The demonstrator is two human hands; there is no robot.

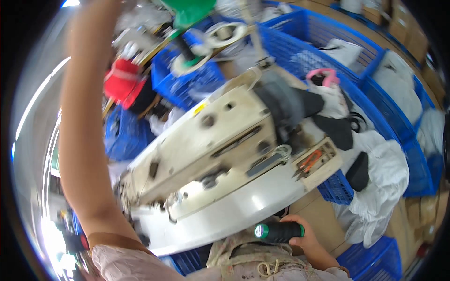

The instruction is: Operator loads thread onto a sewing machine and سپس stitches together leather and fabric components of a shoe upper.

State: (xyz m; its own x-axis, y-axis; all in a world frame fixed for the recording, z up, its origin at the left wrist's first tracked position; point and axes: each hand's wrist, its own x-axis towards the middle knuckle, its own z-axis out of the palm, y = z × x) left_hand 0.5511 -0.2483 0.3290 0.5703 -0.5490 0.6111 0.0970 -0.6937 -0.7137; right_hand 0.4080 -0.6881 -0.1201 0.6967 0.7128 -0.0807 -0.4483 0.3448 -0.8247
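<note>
My right hand [305, 237] is closed round a black spool of thread [280, 231] with green ends, held low in front of my body by the near edge of the sewing table [225, 225]. My left forearm [86, 117] stretches up along the left side and passes out at the upper edge, so the hand itself is out of sight. Between the arms stands a cream sewing machine [201, 140], tilted in the picture. Beyond it, a green cone [190, 11] and a dark spool with a green base [185, 49] are by the thread stand.
Blue plastic crates [323, 33] line the far right, with white cloth [375, 164] and dark pieces near them. A small tray [318, 164] holds orange-handled snips at the table's right end. A red cap [124, 82] lies at the far left.
</note>
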